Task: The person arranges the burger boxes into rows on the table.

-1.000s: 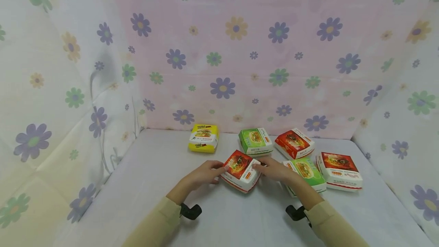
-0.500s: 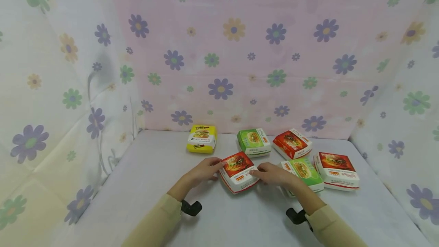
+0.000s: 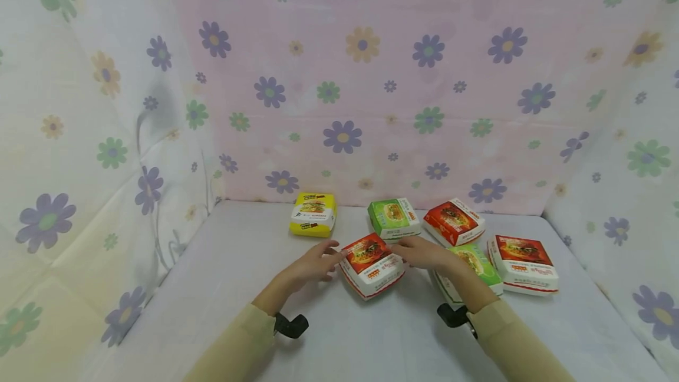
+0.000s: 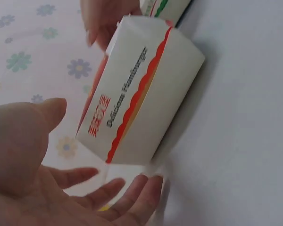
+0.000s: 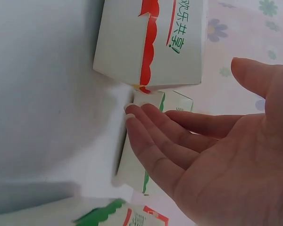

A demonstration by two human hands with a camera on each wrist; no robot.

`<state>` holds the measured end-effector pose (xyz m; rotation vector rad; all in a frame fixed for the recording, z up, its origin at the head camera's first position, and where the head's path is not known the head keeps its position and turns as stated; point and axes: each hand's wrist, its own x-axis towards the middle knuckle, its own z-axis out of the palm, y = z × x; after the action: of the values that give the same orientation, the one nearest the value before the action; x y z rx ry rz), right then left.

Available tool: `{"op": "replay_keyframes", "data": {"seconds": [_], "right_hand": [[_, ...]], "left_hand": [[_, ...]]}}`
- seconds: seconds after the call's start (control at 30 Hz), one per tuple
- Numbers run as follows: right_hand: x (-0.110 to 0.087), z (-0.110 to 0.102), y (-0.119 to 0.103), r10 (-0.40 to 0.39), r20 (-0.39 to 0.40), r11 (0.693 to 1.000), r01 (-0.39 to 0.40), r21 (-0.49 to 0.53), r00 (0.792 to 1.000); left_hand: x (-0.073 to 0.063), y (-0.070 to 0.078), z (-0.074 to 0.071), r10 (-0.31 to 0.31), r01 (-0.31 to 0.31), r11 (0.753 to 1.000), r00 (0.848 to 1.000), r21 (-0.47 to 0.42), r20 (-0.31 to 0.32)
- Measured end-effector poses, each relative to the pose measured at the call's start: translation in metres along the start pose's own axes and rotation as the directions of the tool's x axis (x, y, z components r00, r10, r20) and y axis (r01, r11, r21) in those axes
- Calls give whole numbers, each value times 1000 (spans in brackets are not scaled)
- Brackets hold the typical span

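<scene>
A red-and-white hamburger box [image 3: 372, 269] sits on the white table between my two hands, turned at an angle. My left hand [image 3: 314, 262] is at its left side, thumb near the lid edge; the left wrist view has its fingers [image 4: 144, 195] spread and apart from the carton. On the far right corner side is my right hand [image 3: 423, 253]. In the right wrist view its fingers [image 5: 151, 146] are extended below the carton's end [image 5: 170, 52], with a gap between. Neither hand grips anything.
Behind stand a yellow box [image 3: 313, 215] and a green box [image 3: 394, 219]. To the right are a red box [image 3: 454, 221], another green box [image 3: 475, 263] partly under my right forearm, and a red-and-white box [image 3: 523, 264]. A flowered cloth [image 3: 345, 105] backs the table.
The red-and-white box in the middle has been turned slightly, its front swinging to the right. Both hands, which held its sides before, have loosened and come away from it.
</scene>
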<state>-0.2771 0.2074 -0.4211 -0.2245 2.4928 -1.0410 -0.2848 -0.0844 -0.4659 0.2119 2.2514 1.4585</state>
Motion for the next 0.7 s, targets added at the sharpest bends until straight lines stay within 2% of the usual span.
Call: {"op": "replay_keyframes", "data": {"seconds": [0.23,0.53,0.7], "right_hand": [[11,3,-8,29,-1,1000,-29,-3,1000],[21,9,-2,64,7,998,-64,11,998],[22,11,0,54,7,998,-54,9,999]], "left_hand": [[-11,0,15,-39,39,999,999,-24,1],[-16,-1,24,-18,17,998,1000,-53,-12],[-15,-1,25,-7,6,998,1000,-55,-19]]}}
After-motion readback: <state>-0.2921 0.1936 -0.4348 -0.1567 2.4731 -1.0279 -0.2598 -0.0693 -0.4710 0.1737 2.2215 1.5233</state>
